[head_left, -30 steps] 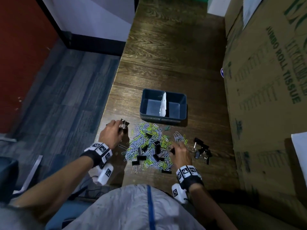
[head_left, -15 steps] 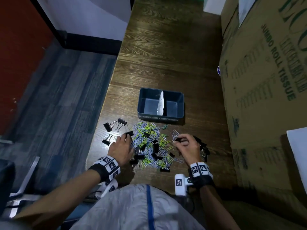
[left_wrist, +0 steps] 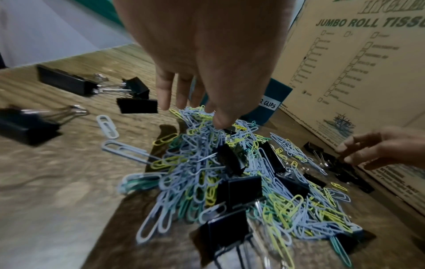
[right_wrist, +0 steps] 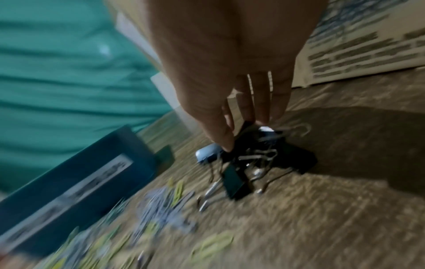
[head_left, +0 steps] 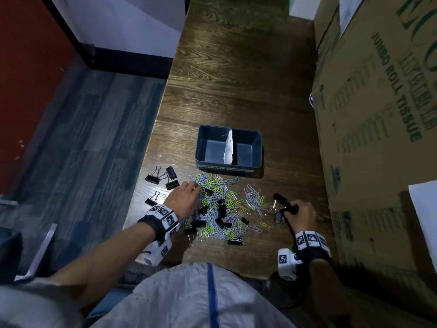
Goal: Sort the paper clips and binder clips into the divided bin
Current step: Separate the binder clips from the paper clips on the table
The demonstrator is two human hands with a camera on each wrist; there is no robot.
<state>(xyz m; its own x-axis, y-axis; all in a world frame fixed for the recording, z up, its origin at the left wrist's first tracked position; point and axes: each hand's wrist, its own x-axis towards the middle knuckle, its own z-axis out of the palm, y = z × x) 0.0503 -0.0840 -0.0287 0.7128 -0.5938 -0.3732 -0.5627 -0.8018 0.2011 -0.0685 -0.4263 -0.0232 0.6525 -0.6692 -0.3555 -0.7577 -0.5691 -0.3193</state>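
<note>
A mixed pile of blue, yellow and green paper clips [head_left: 220, 209] with black binder clips in it lies just in front of the dark blue divided bin [head_left: 203, 138], which is empty on both sides of its white paper divider [head_left: 229, 147]. My left hand [head_left: 195, 187] reaches over the pile's far left corner. In the left wrist view its fingers [left_wrist: 164, 102] are straight, and the thumb tip touches the paper clips [left_wrist: 207, 163]. To the right of the pile, my right hand [head_left: 292, 208] pinches a black binder clip [right_wrist: 248, 131] over a small cluster of binder clips [right_wrist: 264, 160].
Several loose binder clips [head_left: 163, 179] lie left of the pile, near the table's left edge [head_left: 151, 143]. A large cardboard box [head_left: 378, 114] walls off the right side, close to my right hand. Bare wooden table [head_left: 236, 67] stretches beyond the bin.
My left hand left a binder clip with the group on the left and came back to the pile. My right hand took a binder clip from the pile and carried it right to the cluster.
</note>
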